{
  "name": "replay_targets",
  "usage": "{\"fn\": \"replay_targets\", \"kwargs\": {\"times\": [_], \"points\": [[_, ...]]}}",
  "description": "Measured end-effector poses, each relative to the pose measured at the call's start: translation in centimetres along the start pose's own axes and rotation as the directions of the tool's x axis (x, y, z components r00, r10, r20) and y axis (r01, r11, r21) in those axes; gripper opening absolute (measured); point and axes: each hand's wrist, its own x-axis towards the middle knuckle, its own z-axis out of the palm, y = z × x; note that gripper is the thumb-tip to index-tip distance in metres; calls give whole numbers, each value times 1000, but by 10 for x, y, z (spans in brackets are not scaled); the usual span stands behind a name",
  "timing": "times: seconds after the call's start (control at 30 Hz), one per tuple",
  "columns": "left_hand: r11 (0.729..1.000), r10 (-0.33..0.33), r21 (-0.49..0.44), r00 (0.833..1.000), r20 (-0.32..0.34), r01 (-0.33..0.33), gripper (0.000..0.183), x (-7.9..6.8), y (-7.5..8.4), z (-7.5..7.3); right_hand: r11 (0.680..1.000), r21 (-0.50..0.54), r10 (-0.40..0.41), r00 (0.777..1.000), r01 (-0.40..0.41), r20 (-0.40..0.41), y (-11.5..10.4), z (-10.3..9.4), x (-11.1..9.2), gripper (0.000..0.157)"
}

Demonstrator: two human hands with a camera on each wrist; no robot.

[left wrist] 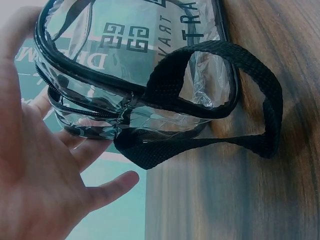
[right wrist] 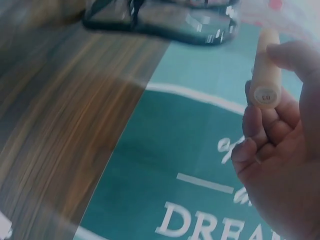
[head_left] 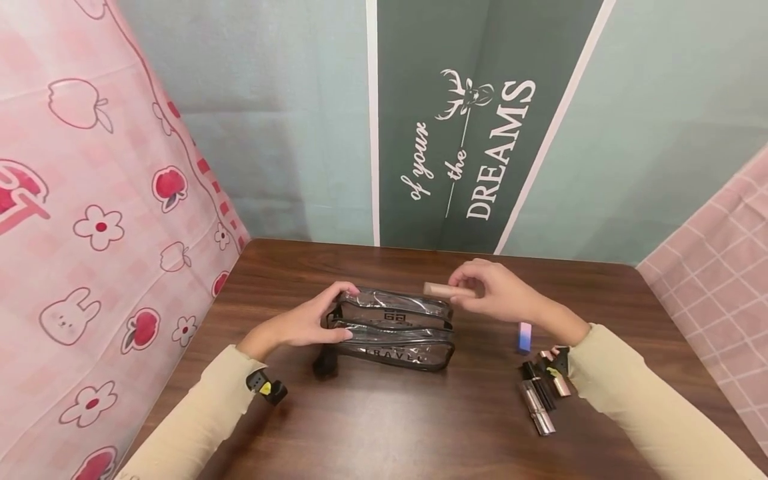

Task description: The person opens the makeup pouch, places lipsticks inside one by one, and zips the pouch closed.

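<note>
A clear travel pouch [head_left: 391, 355] with black piping and black lettering stands on the table. My left hand [head_left: 303, 323] grips its left end, thumb on the near side and fingers on the far side of the top. In the left wrist view, a black strap [left wrist: 271, 105] loops from that end, beside a zipper [left wrist: 85, 111], and the little finger sticks out free. My right hand [head_left: 503, 293] pinches a beige lipstick tube [head_left: 439, 289] close to the pouch's far right corner. Its round end, marked 03, faces the camera in the right wrist view.
Right of the pouch stands a small pink-and-blue box [head_left: 525, 338]. Several lipstick-like tubes [head_left: 538, 407], silver, black and pinkish, lie near my right forearm, which partly covers them. The wooden table [head_left: 288, 257] ends at a green printed cloth [head_left: 288, 133] behind, with pink cloths at both sides.
</note>
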Motion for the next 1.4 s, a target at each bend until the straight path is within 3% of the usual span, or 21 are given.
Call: {"fn": "replay_targets", "kwargs": {"times": [0.3, 0.57, 0.77, 0.97, 1.4], "points": [[1000, -14, 9, 1000, 7, 14, 71, 1, 0, 0, 998, -45, 39, 999, -39, -16, -37, 19, 17, 19], [999, -14, 37, 1000, 4, 14, 72, 0, 4, -1, 995, -102, 8, 1000, -7, 5, -55, 38, 31, 18], [1000, 10, 14, 1000, 5, -10, 71, 1, 1, -1, 987, -162, -11, 1000, 9, -11, -55, 52, 33, 17], [1000, 15, 6, 1000, 1, -15, 71, 2, 1, 1, 990, -140, 9, 1000, -13, -28, -51, 60, 31, 15], [1000, 13, -10, 1000, 2, -13, 70, 2, 1, 3, 985, -172, -7, 999, 0, -44, -47, 66, 26, 16]]}}
